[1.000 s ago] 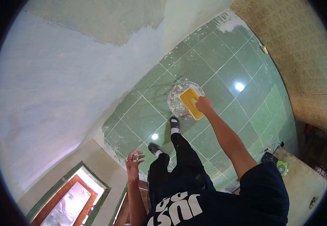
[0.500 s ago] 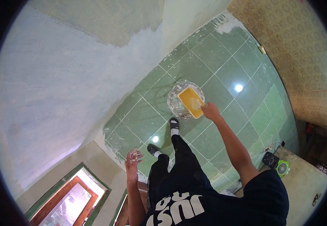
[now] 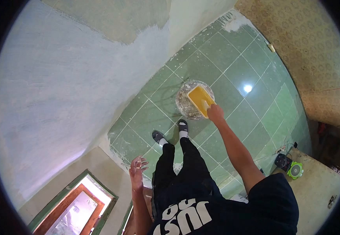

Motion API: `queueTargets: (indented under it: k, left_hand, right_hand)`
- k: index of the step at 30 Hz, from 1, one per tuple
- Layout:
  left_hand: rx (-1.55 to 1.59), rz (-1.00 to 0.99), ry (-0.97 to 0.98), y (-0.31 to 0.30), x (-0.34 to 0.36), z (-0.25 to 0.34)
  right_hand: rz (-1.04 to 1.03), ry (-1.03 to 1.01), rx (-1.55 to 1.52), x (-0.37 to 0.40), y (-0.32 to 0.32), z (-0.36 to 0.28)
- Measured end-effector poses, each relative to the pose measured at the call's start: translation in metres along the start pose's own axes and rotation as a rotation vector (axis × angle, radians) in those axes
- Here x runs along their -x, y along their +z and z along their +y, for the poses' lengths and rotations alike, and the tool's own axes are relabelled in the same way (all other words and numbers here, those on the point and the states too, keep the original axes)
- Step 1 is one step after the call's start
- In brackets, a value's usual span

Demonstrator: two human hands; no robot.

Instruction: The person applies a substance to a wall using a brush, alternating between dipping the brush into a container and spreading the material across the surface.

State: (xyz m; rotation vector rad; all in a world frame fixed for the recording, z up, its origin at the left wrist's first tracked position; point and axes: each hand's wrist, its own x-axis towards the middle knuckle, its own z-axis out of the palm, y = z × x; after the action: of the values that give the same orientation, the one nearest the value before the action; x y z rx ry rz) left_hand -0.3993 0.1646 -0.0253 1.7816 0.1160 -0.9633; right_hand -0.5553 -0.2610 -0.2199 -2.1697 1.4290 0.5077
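Note:
A yellow rectangular tray (image 3: pixel 198 96) lies over a round, white-splattered surface (image 3: pixel 184 102) on the floor. My right hand (image 3: pixel 215 112) is closed at the tray's near right edge, where a pale tool or lump (image 3: pixel 205 105) shows inside the tray; exactly what the fingers grip is hidden. My left hand (image 3: pixel 137 166) hangs at the lower left, smeared with white, its fingers curled but apart and nothing seen in them.
Green floor tiles (image 3: pixel 232 94) carry white splashes. A partly coated wall (image 3: pixel 80 78) rises on the left, above a green-framed opening (image 3: pixel 109 191). At right stand a patterned wall (image 3: pixel 303 58) and a green round fan-like device (image 3: pixel 295 170).
The left foot has moved forward, nearer the right foot. The tray and my right hand appear slightly shifted up in view, and the pale thing in the tray sits closer to the hand.

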Motion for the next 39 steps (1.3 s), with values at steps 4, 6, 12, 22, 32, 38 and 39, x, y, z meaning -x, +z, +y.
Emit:
queueTargets:
  k: [4,6,12,22,32,38,39]
  left_hand:
    - [0.024,0.021,-0.02,-0.011,0.001,-0.002]
    - [0.029,0.046,-0.039,-0.013,0.002,-0.001]
    - [0.082,0.091,0.005,-0.017,0.014,-0.001]
    - [0.131,0.06,0.014,-0.013,0.009,-0.003]
    - [0.129,0.013,0.099,-0.002,0.019,0.003]
    - [0.097,-0.002,0.09,0.001,0.02,0.008]
    - [0.091,-0.013,0.087,0.002,0.021,0.006]
  right_hand:
    - [-0.022,0.003,0.022,-0.025,-0.004,-0.019]
    - [-0.024,0.004,0.018,-0.037,-0.006,-0.026]
    - [-0.024,-0.024,0.108,-0.045,0.003,-0.036]
    - [-0.015,-0.051,0.117,-0.008,-0.014,-0.021]
    - [0.084,-0.098,-0.249,0.077,0.042,0.049]
    - [0.118,-0.073,-0.36,0.073,0.091,0.074]
    - [0.043,-0.037,-0.333,0.071,0.091,0.074]
